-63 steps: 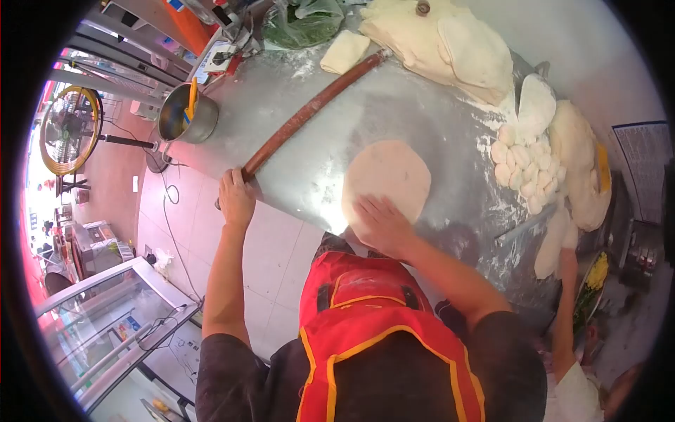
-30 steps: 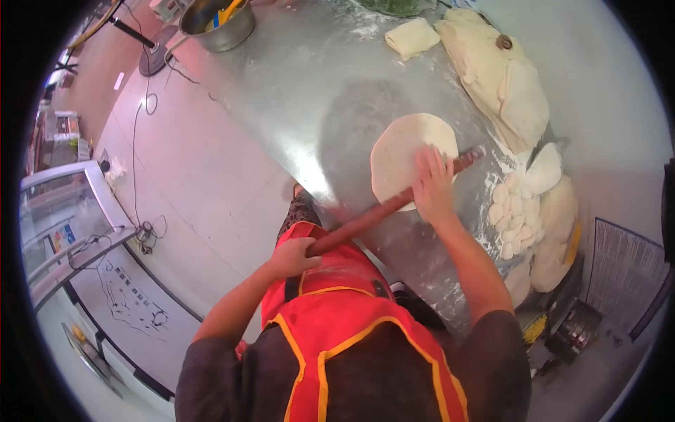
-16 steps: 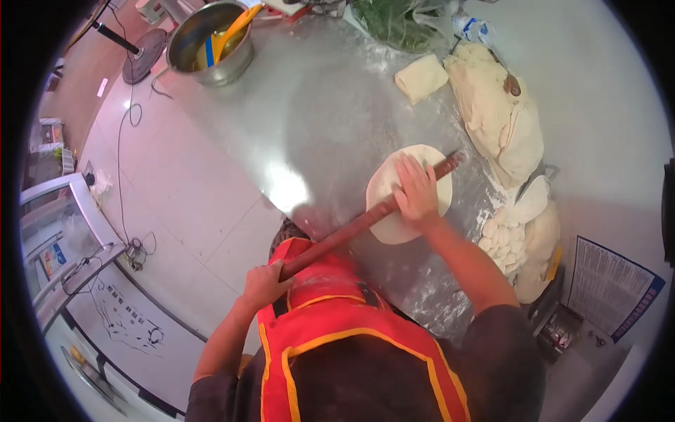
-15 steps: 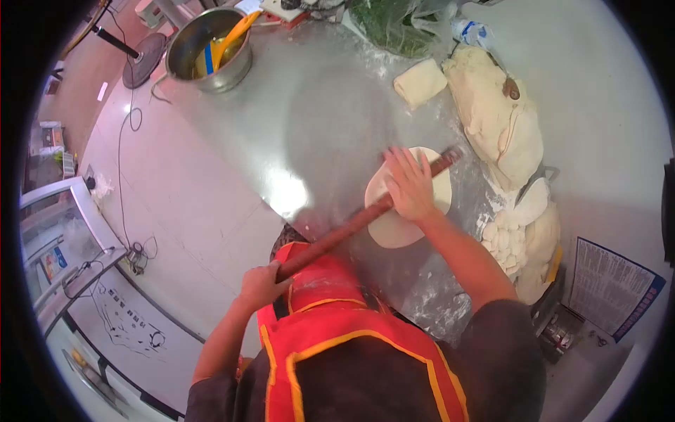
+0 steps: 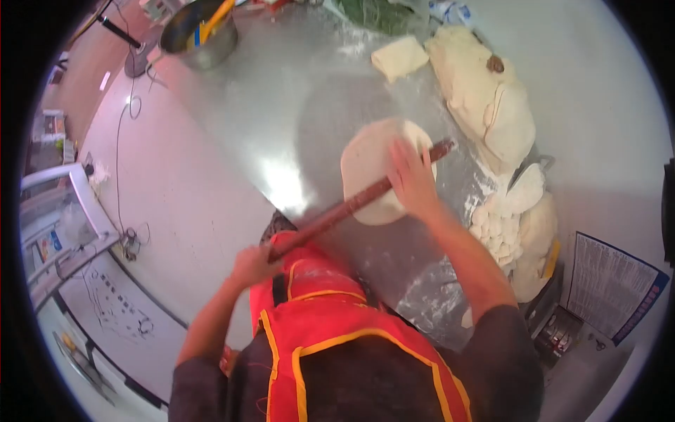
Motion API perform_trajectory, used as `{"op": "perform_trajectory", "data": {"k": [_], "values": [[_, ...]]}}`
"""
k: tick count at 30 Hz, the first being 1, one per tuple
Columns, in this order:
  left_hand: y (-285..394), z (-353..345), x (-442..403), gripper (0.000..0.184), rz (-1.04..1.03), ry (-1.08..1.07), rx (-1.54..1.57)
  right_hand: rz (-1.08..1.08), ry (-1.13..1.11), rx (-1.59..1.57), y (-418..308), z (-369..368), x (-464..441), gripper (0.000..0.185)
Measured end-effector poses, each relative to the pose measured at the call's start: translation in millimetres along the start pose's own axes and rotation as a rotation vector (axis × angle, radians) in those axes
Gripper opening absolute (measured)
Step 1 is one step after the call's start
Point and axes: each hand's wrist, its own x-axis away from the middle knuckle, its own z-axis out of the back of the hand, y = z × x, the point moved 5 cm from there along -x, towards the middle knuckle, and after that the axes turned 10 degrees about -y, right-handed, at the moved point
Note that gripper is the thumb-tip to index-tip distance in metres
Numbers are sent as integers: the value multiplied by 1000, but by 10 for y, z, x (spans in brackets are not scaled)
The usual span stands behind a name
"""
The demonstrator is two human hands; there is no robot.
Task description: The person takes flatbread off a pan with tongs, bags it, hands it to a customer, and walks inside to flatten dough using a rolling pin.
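A long brown rolling pin (image 5: 342,211) lies slanting across a flat round of dough (image 5: 367,158) on the metal table (image 5: 281,105). My left hand (image 5: 254,264) is closed round the pin's near end, beside the red apron. Over the dough, my right hand (image 5: 412,176) rests on the pin near its far end, its fingers stretched out past the pin towards the dough. Those fingers are slightly blurred, and the part of the dough beneath them is hidden.
A large dough mass (image 5: 481,98) lies along the wall, with a folded dough piece (image 5: 400,58) beside it. Several small dough pieces (image 5: 496,229) sit at the right. A metal pot (image 5: 204,53) with an orange-handled tool stands at the back left, and a bag of greens (image 5: 376,14) at the back.
Compared with about two seconds ago, my right hand has gone from the dough to the pin, and the pin now crosses the dough. Since half a second ago, the view has shifted slightly.
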Motion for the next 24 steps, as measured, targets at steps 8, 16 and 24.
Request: {"op": "perform_trajectory", "data": {"k": [8,16,24], "values": [[688,-307,144,45,55,-42,-19,-61,41,-68,48,-211,603,54],[1069,-725,140,43,-96,-67,63,-151,-100,-56,159,-302,1928,61],[49,-156,127,40,-69,55,368,140,99,-82,-446,-144,-539,55]]}}
